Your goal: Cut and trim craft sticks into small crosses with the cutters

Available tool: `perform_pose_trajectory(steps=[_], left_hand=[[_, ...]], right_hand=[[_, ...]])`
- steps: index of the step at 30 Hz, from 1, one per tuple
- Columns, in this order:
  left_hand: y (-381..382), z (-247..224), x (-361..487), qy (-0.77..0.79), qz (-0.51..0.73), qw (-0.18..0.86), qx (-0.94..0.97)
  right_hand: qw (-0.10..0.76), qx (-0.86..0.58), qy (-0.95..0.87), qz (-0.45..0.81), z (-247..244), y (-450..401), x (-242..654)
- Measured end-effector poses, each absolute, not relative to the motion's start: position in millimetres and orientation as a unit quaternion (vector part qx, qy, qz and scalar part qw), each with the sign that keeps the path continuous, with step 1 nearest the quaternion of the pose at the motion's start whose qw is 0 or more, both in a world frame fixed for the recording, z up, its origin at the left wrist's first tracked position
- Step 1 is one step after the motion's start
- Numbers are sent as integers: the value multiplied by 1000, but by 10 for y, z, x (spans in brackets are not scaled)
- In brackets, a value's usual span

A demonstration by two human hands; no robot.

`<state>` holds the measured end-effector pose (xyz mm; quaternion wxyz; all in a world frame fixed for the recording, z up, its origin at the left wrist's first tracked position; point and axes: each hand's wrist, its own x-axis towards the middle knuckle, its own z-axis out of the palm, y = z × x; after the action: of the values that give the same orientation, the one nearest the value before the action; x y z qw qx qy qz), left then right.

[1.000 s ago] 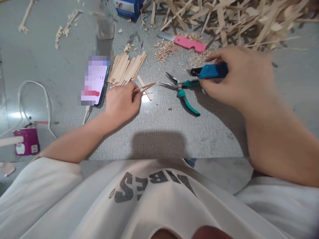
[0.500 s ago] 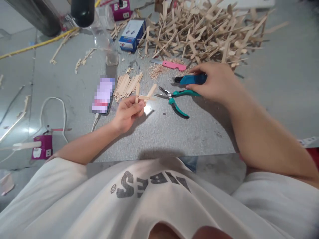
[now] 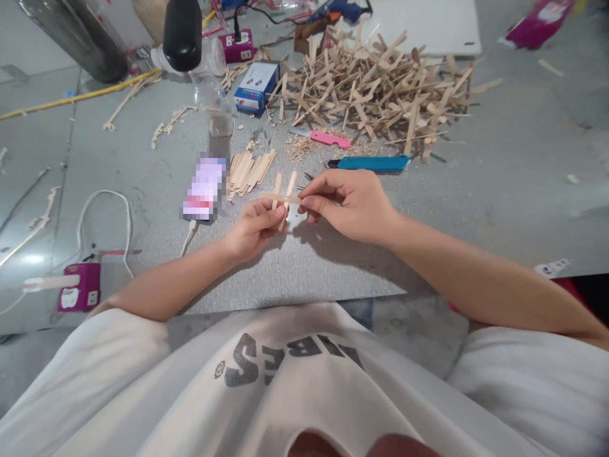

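Note:
My left hand [image 3: 259,225] is closed on a few wooden craft sticks [image 3: 291,183], two pointing away from me and one lying across them. My right hand [image 3: 349,203] pinches the right end of the crosswise stick. Just beyond my right hand, a blue utility knife [image 3: 375,164] lies on the table. Of the pliers, only the dark jaw tips [image 3: 308,177] show; my right hand hides the rest. A small stack of craft sticks [image 3: 248,170] lies beyond my left hand.
A large heap of craft sticks [image 3: 371,89] covers the back, with a pink folding knife [image 3: 330,138] in front. A blue-and-white box [image 3: 257,87], a charging phone [image 3: 204,187] and a dark bottle [image 3: 85,38] stand or lie leftward. A glue gun [image 3: 340,11] lies behind.
My right hand has let go of the blue utility knife, leaving it on the table, and moved left to pinch the crosswise craft stick. My left hand still holds the sticks.

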<state>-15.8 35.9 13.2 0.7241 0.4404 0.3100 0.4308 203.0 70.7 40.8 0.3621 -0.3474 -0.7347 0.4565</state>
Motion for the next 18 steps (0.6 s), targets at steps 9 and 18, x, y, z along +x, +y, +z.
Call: perform_pose_trajectory(steps=[9, 18], left_hand=[[319, 37, -116, 345, 396, 749, 404], [251, 22, -112, 361, 447, 721, 388]], right_hand=[[378, -328, -783, 370, 160, 642, 2019], [448, -438, -768, 133, 21, 636, 2227]])
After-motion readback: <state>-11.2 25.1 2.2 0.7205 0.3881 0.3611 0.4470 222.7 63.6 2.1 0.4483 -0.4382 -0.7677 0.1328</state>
